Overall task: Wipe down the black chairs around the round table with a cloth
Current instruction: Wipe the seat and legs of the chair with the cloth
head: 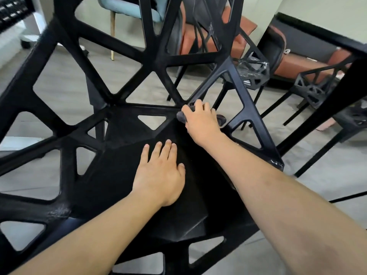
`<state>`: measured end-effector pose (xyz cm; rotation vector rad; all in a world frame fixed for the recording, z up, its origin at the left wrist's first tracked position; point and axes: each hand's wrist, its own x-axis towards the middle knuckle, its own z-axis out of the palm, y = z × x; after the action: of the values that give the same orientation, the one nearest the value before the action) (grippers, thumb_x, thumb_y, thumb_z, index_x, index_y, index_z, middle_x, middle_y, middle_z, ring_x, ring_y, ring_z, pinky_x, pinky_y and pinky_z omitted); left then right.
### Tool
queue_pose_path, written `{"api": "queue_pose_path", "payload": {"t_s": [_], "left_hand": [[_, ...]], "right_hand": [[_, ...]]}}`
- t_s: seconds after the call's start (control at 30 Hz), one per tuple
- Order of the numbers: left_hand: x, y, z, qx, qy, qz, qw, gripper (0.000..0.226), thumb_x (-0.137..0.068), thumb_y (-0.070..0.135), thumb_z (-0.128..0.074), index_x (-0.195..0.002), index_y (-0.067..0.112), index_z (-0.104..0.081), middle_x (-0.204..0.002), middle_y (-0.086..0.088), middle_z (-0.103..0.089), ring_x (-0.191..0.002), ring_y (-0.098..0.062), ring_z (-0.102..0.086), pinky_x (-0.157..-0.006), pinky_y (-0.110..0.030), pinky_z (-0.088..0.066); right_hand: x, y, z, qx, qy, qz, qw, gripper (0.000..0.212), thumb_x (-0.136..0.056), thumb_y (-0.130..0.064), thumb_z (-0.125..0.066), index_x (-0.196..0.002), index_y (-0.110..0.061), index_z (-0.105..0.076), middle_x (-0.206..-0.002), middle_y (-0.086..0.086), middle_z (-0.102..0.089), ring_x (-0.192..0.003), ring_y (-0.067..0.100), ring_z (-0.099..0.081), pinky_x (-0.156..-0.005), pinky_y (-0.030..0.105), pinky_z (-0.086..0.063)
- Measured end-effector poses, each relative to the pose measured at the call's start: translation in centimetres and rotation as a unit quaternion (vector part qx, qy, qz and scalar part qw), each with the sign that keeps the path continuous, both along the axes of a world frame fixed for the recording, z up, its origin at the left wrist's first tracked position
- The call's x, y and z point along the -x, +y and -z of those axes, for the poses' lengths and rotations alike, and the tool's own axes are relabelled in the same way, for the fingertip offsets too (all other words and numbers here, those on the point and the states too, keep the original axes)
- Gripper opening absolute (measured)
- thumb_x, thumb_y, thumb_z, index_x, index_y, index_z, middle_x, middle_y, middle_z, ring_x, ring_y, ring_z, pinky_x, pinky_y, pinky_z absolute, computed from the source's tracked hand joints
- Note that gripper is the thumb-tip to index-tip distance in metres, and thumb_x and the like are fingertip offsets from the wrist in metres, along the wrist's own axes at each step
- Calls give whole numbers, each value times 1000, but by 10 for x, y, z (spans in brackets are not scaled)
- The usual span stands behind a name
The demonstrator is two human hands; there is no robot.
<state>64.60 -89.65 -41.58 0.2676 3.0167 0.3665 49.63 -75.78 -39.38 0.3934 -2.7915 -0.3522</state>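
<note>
Left hand [158,175]: laid flat, palm down, fingers straight and slightly spread, on the solid black seat panel of the nearest black chair [111,175]; nothing held. Forearm entered from lower left, bare.

Right hand [200,124]: reached further forward, fingers curled over a dark grey cloth [181,116], pressed at the junction where seat met the openwork backrest struts. Cloth bunched under the palm, ends showing at both sides of the hand. Forearm entered from lower right, bare, extended nearly straight.

Nearest black chair: angular frame with triangular cut-outs, filled most of the view; pale scuffing on a strut at lower left.

Second black chair [254,76]: same pattern, well apart, beyond the right hand; clear plastic film on its seat.

Third black chair [309,90]: at right, partly behind a black desk edge [337,80].

Light-blue upholstered chair [129,8] and rust-orange seating [234,26] against the far wall. Grey floor [65,82].

No legible brands, labels or writing.
</note>
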Motion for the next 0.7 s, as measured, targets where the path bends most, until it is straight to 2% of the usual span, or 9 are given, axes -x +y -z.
{"api": "queue_pose_path", "payload": {"t_s": [0.1,0.23,0.33,0.43,0.5,0.57,0.63,0.7], "left_hand": [[0,1,0,0,-9,-1,1000,65,-104,45,-10,-160,16,5,-168,1,9,-155,-18,9,-125,-46,6],[-1,2,-1,-1,-12,0,1000,65,-105,45,-11,-161,16,4,-169,1,8,-155,-19,8,-125,-47,6],[-2,2,-2,-2,-10,2,1000,65,-105,44,-11,-161,15,4,-169,0,8,-155,-19,7,-125,-47,5],[0,2,-3,-7,-11,6,1000,64,-105,43,-11,-160,14,4,-169,0,9,-155,-19,8,-125,-47,6],[0,2,-1,-3,-10,6,1000,64,-105,42,-12,-161,14,4,-169,0,8,-155,-20,7,-125,-47,6],[0,2,1,-5,-9,4,1000,64,-105,41,-13,-161,13,1,-169,-1,6,-155,-20,6,-125,-47,5],[0,4,1,-8,3,4,1000,63,-105,40,-14,-161,13,-4,-169,-2,1,-156,-21,2,-125,-48,2],[0,2,1,-8,8,4,1000,62,-105,39,-13,-160,12,-8,-169,-2,-4,-156,-21,-2,-125,-48,0]], "right_hand": [[-44,28,-2,-30,38,-37,998,39,-88,-20,-66,-125,-16,-56,-122,19,-52,-105,39,-51,-88,48,-43],[-90,57,-9,-58,12,-86,994,39,-81,-23,-71,-118,-16,-59,-112,14,-54,-101,36,-52,-85,47,-42],[-101,70,-14,-103,42,-54,992,34,-81,-26,-69,-112,-16,-59,-105,12,-54,-96,34,-52,-83,45,-42],[-80,62,-23,-122,98,3,988,20,-84,-18,-64,-102,-11,-59,-99,15,-55,-93,36,-53,-81,48,-42],[-71,43,-22,-84,75,40,993,26,-86,-25,-66,-108,-12,-60,-106,16,-57,-99,38,-54,-86,49,-40],[-77,20,-7,8,9,47,999,35,-92,-34,-61,-122,-16,-56,-119,16,-55,-110,39,-51,-93,49,-37],[-94,1,8,83,-40,18,996,35,-97,-36,-52,-129,-21,-52,-125,13,-51,-115,37,-47,-95,48,-36],[-108,-3,9,70,-65,-41,995,35,-98,-36,-51,-131,-24,-52,-126,11,-50,-115,34,-46,-95,47,-35]]}}
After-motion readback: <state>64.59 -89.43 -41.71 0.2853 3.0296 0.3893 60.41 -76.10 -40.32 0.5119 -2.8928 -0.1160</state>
